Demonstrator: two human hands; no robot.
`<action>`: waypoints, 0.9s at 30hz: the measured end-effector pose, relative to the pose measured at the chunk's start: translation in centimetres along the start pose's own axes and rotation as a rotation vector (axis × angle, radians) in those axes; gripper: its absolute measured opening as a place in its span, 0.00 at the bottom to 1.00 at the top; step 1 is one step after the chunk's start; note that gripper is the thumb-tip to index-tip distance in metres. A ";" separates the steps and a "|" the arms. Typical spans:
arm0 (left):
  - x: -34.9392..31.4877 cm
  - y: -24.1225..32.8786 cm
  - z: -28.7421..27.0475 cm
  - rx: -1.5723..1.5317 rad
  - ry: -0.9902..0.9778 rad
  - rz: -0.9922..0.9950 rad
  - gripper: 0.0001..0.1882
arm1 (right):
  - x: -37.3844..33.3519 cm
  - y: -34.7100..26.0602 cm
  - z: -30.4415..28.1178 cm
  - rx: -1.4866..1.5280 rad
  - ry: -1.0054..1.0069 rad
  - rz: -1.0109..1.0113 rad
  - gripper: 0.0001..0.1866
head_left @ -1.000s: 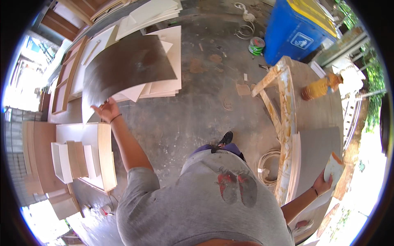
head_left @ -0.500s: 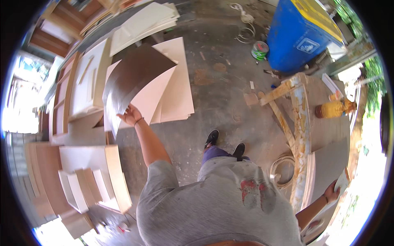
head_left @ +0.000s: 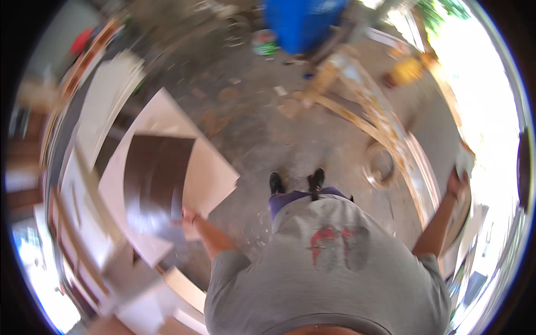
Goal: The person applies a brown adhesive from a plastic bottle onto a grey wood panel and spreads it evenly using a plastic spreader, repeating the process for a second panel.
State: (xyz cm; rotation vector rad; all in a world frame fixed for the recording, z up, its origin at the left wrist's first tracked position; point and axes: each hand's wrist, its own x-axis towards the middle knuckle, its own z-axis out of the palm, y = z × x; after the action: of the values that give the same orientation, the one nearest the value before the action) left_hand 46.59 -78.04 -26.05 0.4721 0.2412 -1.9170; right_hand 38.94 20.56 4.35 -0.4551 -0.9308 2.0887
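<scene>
Gripping a glossy dark brown rectangular sheet (head_left: 159,173) near its lower right edge, the left hand (head_left: 191,216) has its fingers closed at the rim, though blur hides exactly how they sit. The sheet is out to the person's left, in front of a pale pinkish flat board (head_left: 209,178); whether the two touch cannot be told. Its long axis runs nearly up and down the view, the far end pointing away from the body and tipped slightly right. The surface is smooth and gently bowed, dull brown above and catching a silvery shine toward the near end. The right hand (head_left: 458,183), out at the other side, grasps a small pale flat piece with an orange-brown edge (head_left: 467,158), which points away from the person; its material is too blurred to tell. Between the hands, black shoes (head_left: 316,178) stand on a stained grey floor (head_left: 257,145), near a rough wooden trestle with worn, flaking paint (head_left: 363,92) and a coil of pale hose or cable (head_left: 381,163). Half a second ago the sheet slanted toward the upper right; now it stands straighter in view, and the blue plastic bin (head_left: 301,22) and trestle appear farther left.
</scene>
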 end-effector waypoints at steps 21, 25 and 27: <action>-42.8 -34.3 -3.4 1.775 -1.668 -0.166 0.20 | 2.6 -1.0 2.6 0.261 0.030 -0.081 0.28; -62.8 -45.1 -3.6 1.292 -2.278 -0.318 0.18 | 9.1 0.4 -5.8 0.322 0.007 0.015 0.28; -69.2 -49.2 -5.4 1.115 -2.498 -0.311 0.18 | 10.7 1.3 -10.3 0.253 0.041 0.059 0.29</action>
State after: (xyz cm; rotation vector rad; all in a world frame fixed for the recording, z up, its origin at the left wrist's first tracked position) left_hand 25.00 1.13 -3.54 -1.4696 -2.3621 -1.3400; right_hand 37.54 33.11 -3.55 -0.3952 -0.6250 2.2058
